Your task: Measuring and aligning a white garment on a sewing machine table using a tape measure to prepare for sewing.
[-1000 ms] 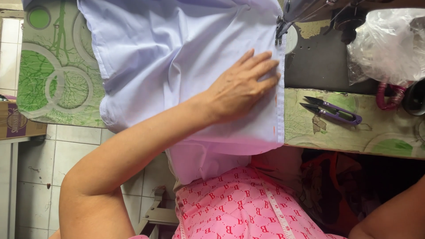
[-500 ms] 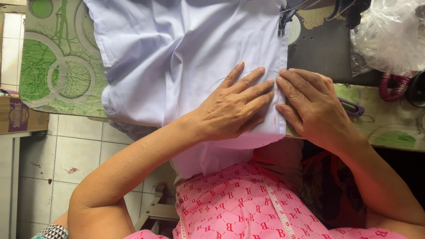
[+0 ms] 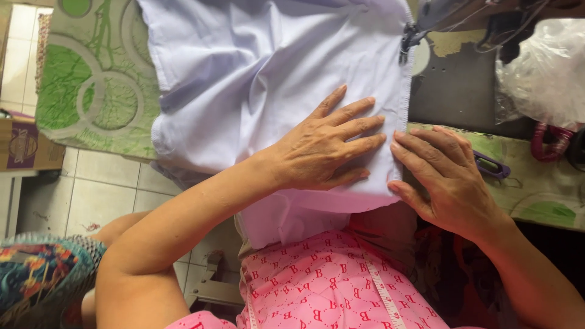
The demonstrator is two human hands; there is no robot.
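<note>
The left hand [image 3: 326, 149] lies flat on the white cloth [image 3: 262, 79], fingers spread apart, gripping nothing. The right hand [image 3: 448, 180] presses its open fingers at the cloth's right edge. The cloth looks soft, light and floppy; hold it by the edge. It lies on the green table [image 3: 91, 79], reaching the far sewing needle [image 3: 405, 39].

Floor: pale square tiles [image 3: 103, 183] with dark grout, scuffed and speckled with small bits of debris.
Tabletop: covered by a green patterned cloth [image 3: 91, 79] with pale rings and leaf shapes; its edge hangs over the tiles.
Dark panel: a black flat surface [image 3: 457, 91] set into the tabletop at upper right.
Box: a cardboard carton [image 3: 21, 143] stands on the floor at the left edge.
Frame: grey metal bars [image 3: 210, 286] below the tabletop.
Light: soft, even daylight, faint shadows.
</note>
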